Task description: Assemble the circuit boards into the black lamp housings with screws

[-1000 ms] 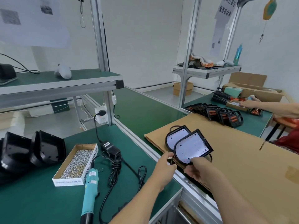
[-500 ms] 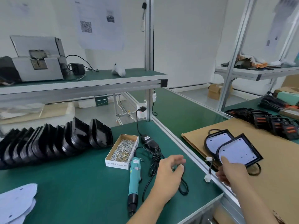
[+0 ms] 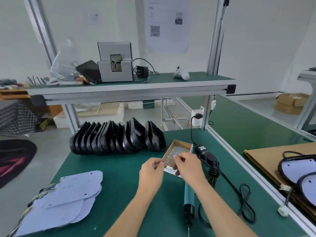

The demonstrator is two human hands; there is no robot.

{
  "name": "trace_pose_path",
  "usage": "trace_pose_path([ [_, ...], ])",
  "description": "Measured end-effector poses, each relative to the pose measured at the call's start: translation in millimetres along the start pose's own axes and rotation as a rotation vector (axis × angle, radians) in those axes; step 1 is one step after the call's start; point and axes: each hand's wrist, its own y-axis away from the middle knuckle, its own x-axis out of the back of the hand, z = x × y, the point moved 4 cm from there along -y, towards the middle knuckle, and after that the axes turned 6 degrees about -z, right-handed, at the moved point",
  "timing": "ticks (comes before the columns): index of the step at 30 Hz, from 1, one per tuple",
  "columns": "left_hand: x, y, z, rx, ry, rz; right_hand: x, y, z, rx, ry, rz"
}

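Observation:
My left hand (image 3: 151,171) and my right hand (image 3: 188,166) are together over the near end of an open cardboard box of screws (image 3: 181,147). The right hand's fingertips pinch among the screws. The left hand hovers at the box's left corner with curled fingers, and nothing shows in it. A row of several black lamp housings (image 3: 118,139) stands on edge behind the box. A stack of white circuit boards (image 3: 65,199) lies at the near left of the green bench (image 3: 119,168). A teal electric screwdriver (image 3: 189,194) lies under my right forearm.
A black power adapter (image 3: 205,153) and a looped cable (image 3: 246,202) lie right of the box. Two assembled lamps (image 3: 301,170) rest on cardboard (image 3: 261,154) on the right-hand bench. An overhead shelf (image 3: 130,89) carries a grey machine (image 3: 116,65).
My view has turned left from the cardboard to the bench. My right hand let go of the assembled lamp and came over to the screw box. My left hand moved up from the cable to the box.

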Motion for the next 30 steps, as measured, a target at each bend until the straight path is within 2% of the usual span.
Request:
trace_pose_path([
  [5,35,-18,-10,0.040,-0.048,0.020,-48,-35,-15,0.065,0.142,-0.104],
  [8,45,-30,-13,0.050,-0.057,0.006,-64,-60,-20,0.116,0.239,-0.075],
  [20,66,-39,-52,0.140,-0.088,-0.007,-100,-122,-20,0.049,0.438,-0.057],
  [30,69,-23,-50,0.122,-0.087,0.000,-84,-115,-24,0.122,0.300,0.111],
])
